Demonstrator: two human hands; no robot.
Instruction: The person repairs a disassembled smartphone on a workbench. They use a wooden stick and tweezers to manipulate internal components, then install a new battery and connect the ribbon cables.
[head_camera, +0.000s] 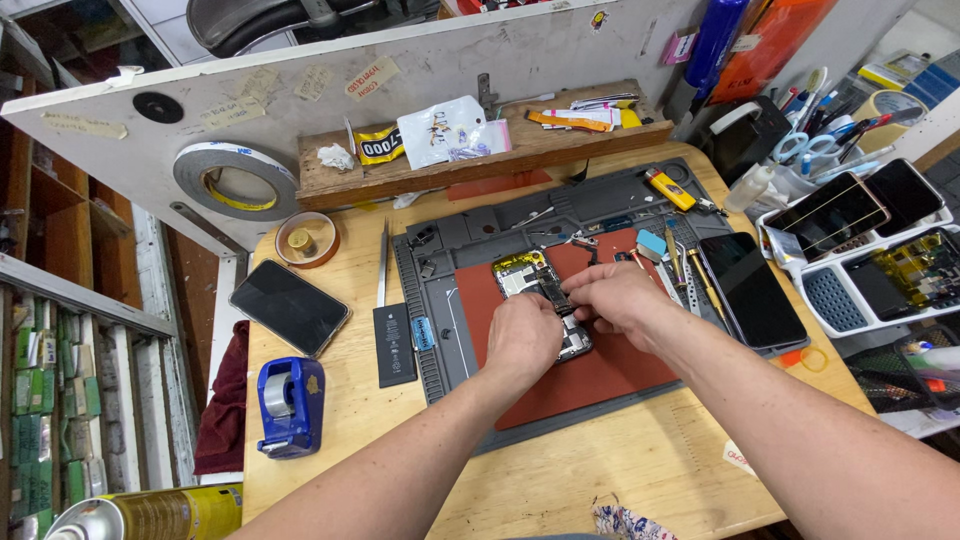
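An opened phone (530, 276) with its back off lies on a red mat (590, 375) set in a grey work mat (450, 225). Its boards and yellow parts show at the top. My left hand (522, 338) rests on the phone's lower half and covers it, fingers curled. My right hand (612, 295) comes in from the right and pinches at the phone's middle edge, fingertips together on a small part that I cannot make out. Both hands meet over the phone.
A black battery (394, 345) and tweezers (382, 265) lie left of the mat, a dark phone (289, 306) and blue tape dispenser (289, 404) further left. A screen panel (751, 290) lies at right, trays with phones (870, 250) beyond. A wooden shelf (480, 160) stands behind.
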